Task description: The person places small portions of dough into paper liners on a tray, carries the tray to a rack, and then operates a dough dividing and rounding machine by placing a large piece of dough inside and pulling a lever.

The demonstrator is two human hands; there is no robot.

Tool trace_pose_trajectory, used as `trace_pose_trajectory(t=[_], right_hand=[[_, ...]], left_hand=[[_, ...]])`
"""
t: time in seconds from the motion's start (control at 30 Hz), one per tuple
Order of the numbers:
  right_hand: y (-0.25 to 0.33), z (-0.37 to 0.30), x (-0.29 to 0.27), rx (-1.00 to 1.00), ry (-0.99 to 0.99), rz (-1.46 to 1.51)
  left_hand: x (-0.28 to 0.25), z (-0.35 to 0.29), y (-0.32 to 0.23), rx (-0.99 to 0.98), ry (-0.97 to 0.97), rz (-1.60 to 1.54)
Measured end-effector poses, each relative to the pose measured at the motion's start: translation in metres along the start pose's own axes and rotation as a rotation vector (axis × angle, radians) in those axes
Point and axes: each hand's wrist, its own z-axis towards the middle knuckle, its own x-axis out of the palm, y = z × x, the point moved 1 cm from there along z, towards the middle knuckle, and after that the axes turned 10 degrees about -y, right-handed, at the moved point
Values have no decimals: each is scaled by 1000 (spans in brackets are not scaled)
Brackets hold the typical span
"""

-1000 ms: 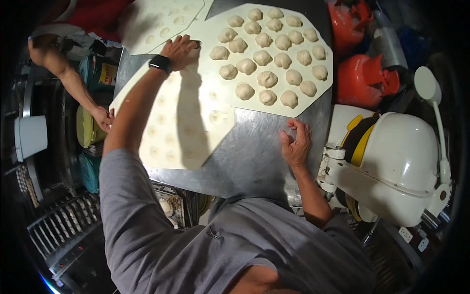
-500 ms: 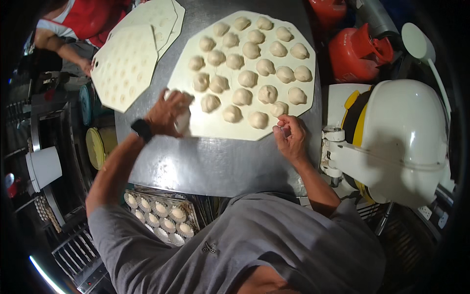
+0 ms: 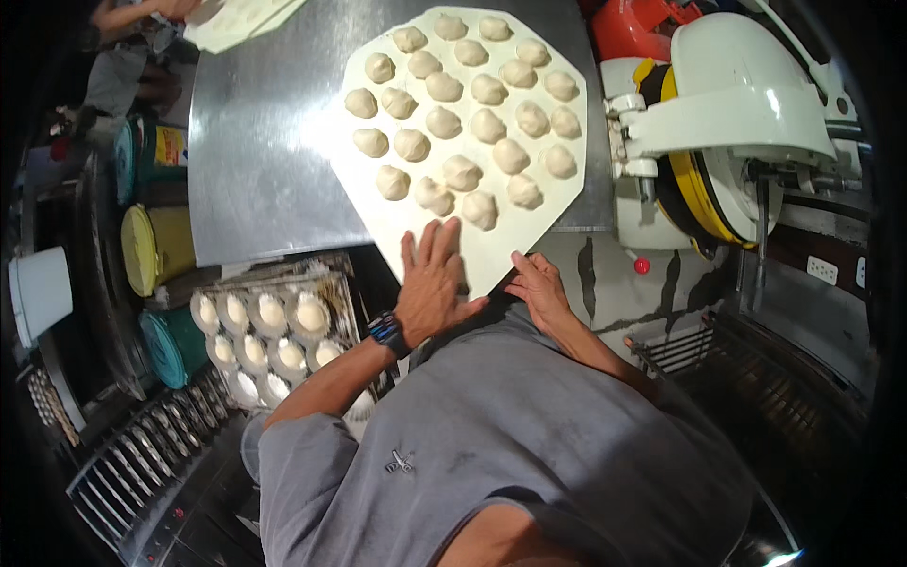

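1. My left hand [image 3: 433, 280] lies flat and spread, palm down, on the near bare corner of the white polygonal dough board [image 3: 416, 227]; it grips nothing. A dark smartwatch [image 3: 387, 331] sits on that wrist.
2. My right hand [image 3: 540, 288] rests at the board's near edge with the fingers loosely curled; whether they pinch the edge cannot be told.
3. The board lies on the steel worktop [image 3: 255, 142], and its near corner reaches past the worktop's front edge toward my body.
4. Dough balls [image 3: 472, 113] stand in rows over the far and middle part of the board; the nearest ones lie just beyond my left fingertips.
5. Right of the board, touching or just beside its edge, stands a white-and-yellow machine [image 3: 737, 113], with a red housing [image 3: 638, 24] behind it.
6. Below the worktop, to my left, a metal tray of dough pieces [image 3: 260, 331] sits on a lower level.
7. Further left stand a yellow bucket [image 3: 151, 248], a teal bucket [image 3: 170, 345] and a white bucket [image 3: 40, 288].
8. At the far left corner, another person's arm [image 3: 132, 11] reaches to a second white board [image 3: 236, 21].
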Motion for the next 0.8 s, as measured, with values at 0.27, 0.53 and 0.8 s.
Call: trace_pose_trajectory(t=[0.27,0.53,0.8], right_hand=[[-42,-41,-32,-126,-59,399],[-83,-77,-143,-93,-320,370],[-143,-87,-290,-299,-772,482]], left_hand=[[11,-72,-46,-138,-389,-489],[66,-97,4,-1139,-562,-1809],[119,-116,-103,-1059,-540,-2010]])
